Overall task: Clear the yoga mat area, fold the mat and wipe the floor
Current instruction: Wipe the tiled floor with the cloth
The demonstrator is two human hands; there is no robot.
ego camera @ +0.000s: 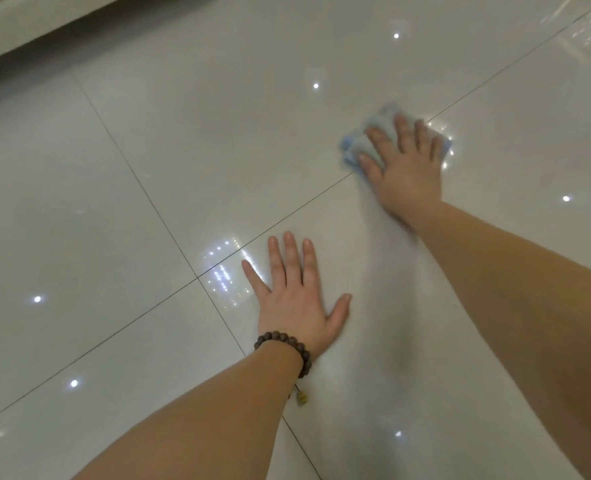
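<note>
My right hand [405,164] lies flat on a crumpled light blue cloth [379,121] and presses it to the glossy white tiled floor [183,150], far right of centre. The cloth shows around my fingers and is slightly blurred. My left hand [296,294] rests palm down on the floor nearer to me, fingers spread, holding nothing. A dark beaded bracelet [285,344] circles that wrist. No yoga mat is in view.
A pale piece of furniture [27,22] with a dark gap beneath it runs along the top left corner. Thin dark grout lines cross the tiles, and ceiling lights reflect as bright spots on the floor.
</note>
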